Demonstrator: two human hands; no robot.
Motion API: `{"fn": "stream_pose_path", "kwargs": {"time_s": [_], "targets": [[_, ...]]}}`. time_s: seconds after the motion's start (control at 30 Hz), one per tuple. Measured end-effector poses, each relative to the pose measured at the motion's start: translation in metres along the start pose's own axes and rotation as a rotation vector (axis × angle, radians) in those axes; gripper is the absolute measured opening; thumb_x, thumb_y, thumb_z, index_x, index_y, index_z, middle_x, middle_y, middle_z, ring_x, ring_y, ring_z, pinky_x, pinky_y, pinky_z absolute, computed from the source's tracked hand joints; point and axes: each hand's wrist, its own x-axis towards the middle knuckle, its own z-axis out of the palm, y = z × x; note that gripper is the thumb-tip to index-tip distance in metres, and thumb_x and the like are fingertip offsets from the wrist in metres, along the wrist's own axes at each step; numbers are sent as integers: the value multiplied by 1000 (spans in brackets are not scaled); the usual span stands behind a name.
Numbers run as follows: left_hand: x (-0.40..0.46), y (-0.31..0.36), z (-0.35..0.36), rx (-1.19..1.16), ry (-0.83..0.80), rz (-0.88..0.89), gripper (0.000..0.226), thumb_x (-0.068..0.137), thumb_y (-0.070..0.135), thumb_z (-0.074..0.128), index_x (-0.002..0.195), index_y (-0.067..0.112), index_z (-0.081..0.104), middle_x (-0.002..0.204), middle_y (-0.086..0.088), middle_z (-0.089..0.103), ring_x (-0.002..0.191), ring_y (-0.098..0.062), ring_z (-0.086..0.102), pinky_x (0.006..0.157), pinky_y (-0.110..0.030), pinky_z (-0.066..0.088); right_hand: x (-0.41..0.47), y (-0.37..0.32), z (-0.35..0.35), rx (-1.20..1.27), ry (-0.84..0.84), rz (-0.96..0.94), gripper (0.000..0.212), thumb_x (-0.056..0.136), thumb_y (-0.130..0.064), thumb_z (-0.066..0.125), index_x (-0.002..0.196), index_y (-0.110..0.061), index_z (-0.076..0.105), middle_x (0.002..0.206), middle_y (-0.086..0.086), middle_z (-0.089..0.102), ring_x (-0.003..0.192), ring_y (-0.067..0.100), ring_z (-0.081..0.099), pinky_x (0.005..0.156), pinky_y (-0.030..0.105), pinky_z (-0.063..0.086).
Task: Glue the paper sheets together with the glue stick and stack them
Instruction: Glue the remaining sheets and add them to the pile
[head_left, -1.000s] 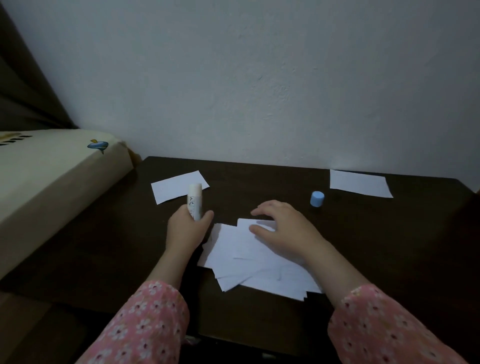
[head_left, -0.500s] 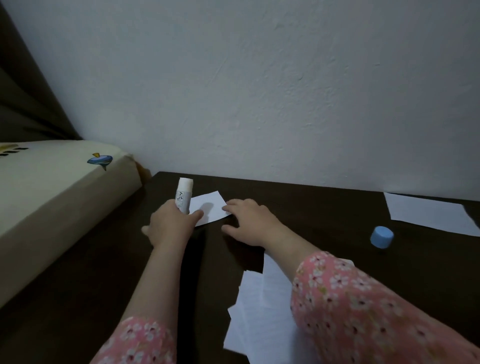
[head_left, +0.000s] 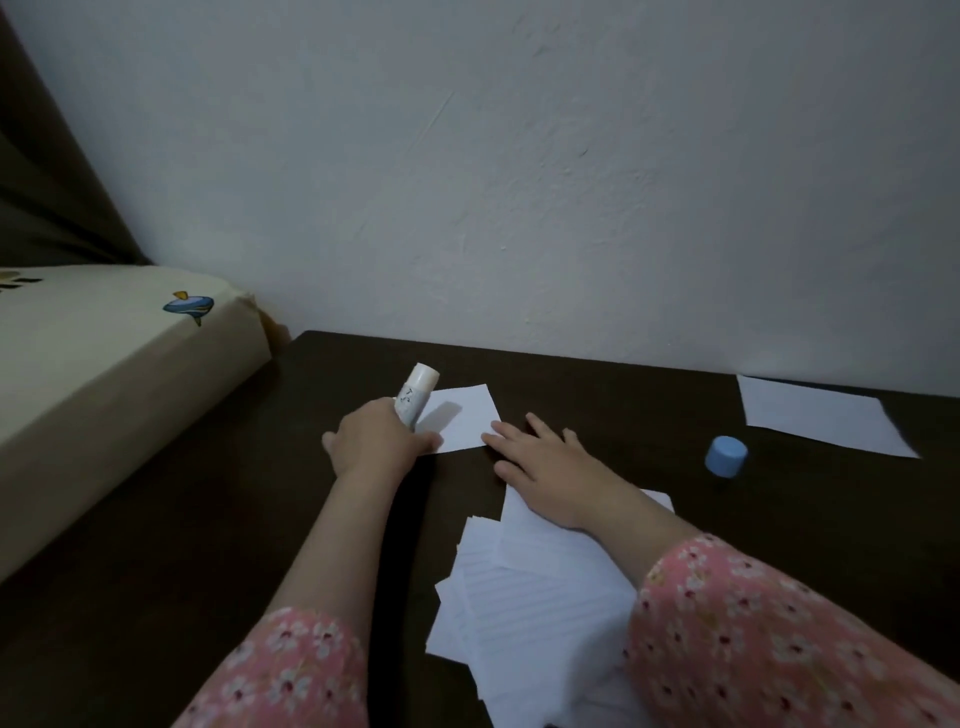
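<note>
Dark brown wood of the tabletop (head_left: 156, 597) fills the lower view, meeting a pale plastered wall (head_left: 519, 182) at the back. Nearest the viewer, a loose pile of white lined paper sheets (head_left: 519, 597) lies fanned on the table, partly covered by the right forearm in a pink floral sleeve (head_left: 779, 639). Beyond the pile, the right hand (head_left: 540, 462) lies flat with fingers straight and spread, its fingertips touching the near right edge of a single small white paper sheet (head_left: 462, 415). Left of the pile's far end, the left hand (head_left: 379, 441) has its fingers curled around a white cylindrical glue stick (head_left: 415, 395), uncapped and tilted, standing over the left part of that small sheet and casting a shadow on it. Right of the pile and well apart from it, a light blue round cap (head_left: 726, 455) sits on the table. Farther right of the pile, near the wall, lies another white paper sheet (head_left: 821, 421). Left of the pile, off the table's edge, a cream mattress (head_left: 104, 364) with a blue printed figure rises, a dark headboard (head_left: 47, 171) behind it.
</note>
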Motion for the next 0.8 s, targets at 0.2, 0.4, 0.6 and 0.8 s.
{"fn": "stream_pose_path", "kwargs": {"time_s": [0.2,0.4,0.6,0.8], "targets": [[-34,17,5,-10,-55,87,68,76,54,72,132,23,48,118,-2,61,111,-21,55,98,-41,35,-52,6,12,48,58,76,52,103,-44,28,153,-34,18,162,-12,3,149,21,-9,115,56,-4],[-65,24,10,-38,-69,174,61,75,52,72,126,25,53,113,2,63,108,-19,55,97,-40,34,-82,5,5,88,114,159,53,99,-49,38,148,-32,32,156,-7,23,147,19,10,116,58,2],[-81,37,4,-275,-57,302,44,83,45,65,118,22,51,111,1,56,98,-16,52,95,-40,38,-95,39,-8,55,215,178,39,101,-38,40,138,-33,50,126,-8,46,122,12,39,108,42,28],[-91,53,-9,-493,-331,413,57,93,30,58,142,28,27,122,4,47,105,-17,55,71,-27,47,-103,60,-4,130,324,141,28,96,-40,51,120,-33,63,129,-14,45,131,7,33,111,43,26]]}}
